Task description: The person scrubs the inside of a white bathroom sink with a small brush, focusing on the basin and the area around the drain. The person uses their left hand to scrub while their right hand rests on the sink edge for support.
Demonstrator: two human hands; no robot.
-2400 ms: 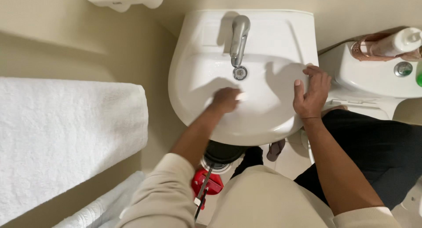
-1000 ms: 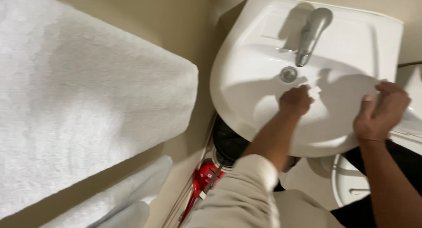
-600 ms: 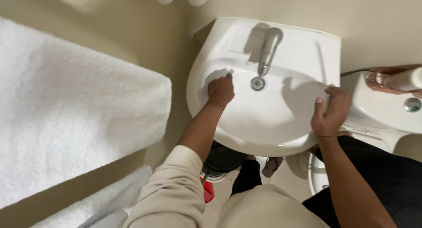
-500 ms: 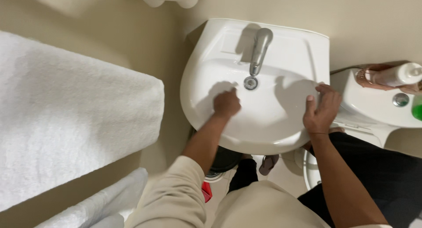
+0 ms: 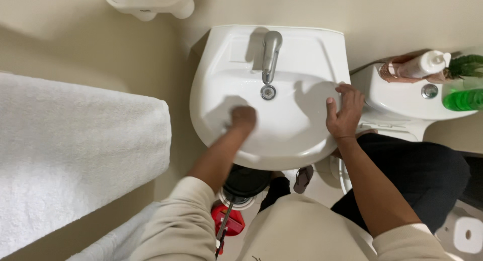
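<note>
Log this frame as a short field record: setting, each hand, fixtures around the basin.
Setting: bathroom seen from above
Left hand: inside the white sink, left of the drain, blurred; whether it holds anything is unclear
Right hand: fingers spread, resting on the sink's right rim
Faucet: chrome, no water visible
Left side: white towel
Right side: toilet tank with pump bottle and green bottle

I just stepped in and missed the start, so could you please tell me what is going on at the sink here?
A person leans over a white ceramic washbasin. The left hand is down inside the bowl, blurred, pressed against its inner surface left of the drain; whether it holds anything is unclear. The right hand grips the basin's right rim, fingers spread. The chrome tap shows no running water. A white folded towel hangs to the left.
</note>
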